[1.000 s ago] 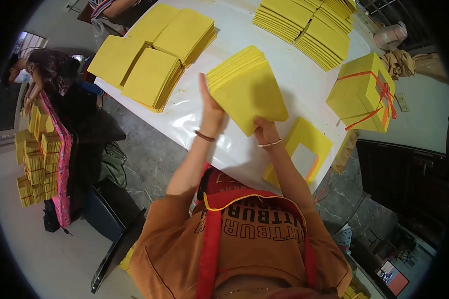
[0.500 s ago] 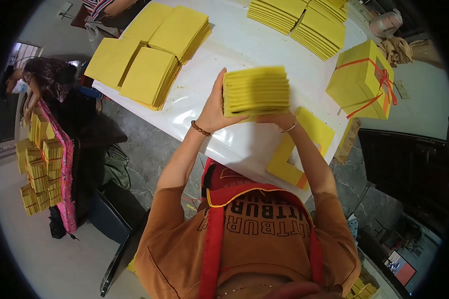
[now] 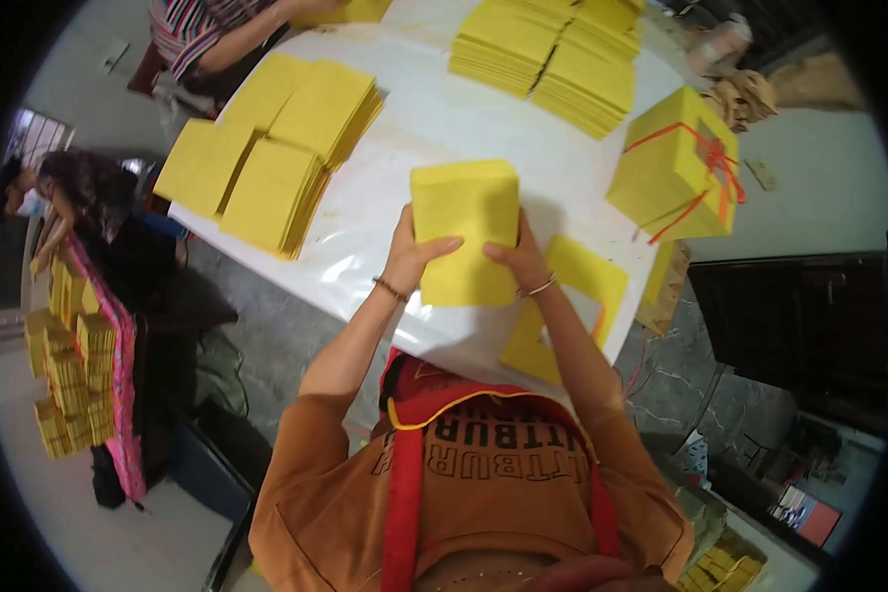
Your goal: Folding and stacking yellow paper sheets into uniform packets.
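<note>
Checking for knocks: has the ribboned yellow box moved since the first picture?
No: relative to the white table, the ribboned yellow box stays put; only the view shifted.

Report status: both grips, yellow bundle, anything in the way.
Left grip and right grip clasping yellow bundle by its sides. Bundle held over white table. Red-ribboned yellow box to the right, apart from it; nothing visibly blocking.
</note>
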Demonstrator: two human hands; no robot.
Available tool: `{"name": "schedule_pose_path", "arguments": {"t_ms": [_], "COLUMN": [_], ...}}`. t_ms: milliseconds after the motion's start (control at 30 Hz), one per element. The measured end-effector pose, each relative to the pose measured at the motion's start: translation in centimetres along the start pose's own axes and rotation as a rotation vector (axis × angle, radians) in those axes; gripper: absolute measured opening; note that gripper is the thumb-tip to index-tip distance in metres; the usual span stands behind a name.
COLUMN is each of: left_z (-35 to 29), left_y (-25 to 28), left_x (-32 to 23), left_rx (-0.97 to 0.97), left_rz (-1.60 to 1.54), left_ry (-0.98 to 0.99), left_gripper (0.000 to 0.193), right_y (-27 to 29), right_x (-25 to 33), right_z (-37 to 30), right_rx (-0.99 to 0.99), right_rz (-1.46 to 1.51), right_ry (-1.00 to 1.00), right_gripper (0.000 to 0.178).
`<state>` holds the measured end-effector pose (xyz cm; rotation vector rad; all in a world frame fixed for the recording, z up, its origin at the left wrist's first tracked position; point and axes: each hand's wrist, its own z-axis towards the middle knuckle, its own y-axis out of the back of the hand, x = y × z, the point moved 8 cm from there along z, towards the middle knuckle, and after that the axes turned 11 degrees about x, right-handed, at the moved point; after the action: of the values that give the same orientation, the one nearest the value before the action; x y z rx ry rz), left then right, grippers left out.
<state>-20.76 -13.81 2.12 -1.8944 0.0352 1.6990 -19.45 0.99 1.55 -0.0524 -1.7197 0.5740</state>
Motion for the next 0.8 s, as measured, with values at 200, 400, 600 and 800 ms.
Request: {"name": "schedule_pose_path", "arguments": {"t_ms": [200, 400, 600, 800], "left_z": [0.4, -0.6, -2.4, -1.8], "left_y": [-3.5, -8.1, -9.8, -8.0], "left_x": [1.3, 1.0, 1.1, -2.5], "left_rx": [0.073, 0.229, 0.028, -0.029], "left_rz": [0.103, 0.126, 0.014, 0.176], "left_ry": [0.082, 0.236, 0.288, 0.160], "left_gripper": [0.062, 0.094, 0.059, 0.046], "right_y": [2.2, 4.0, 4.3, 2.3], "right_x": [0.1, 1.4, 2.2, 3.2], "right_z": [-4.0, -7.6, -8.8, -6.3], "right_rx": [-0.121, -0.207, -0.219, -0.159], "right_rz": [0.030, 0.185, 0.244, 0.270], "right_ry": [0.111, 0.148, 0.206, 0.226], "right_gripper": [0.079, 0.066, 0.065, 0.072]}}
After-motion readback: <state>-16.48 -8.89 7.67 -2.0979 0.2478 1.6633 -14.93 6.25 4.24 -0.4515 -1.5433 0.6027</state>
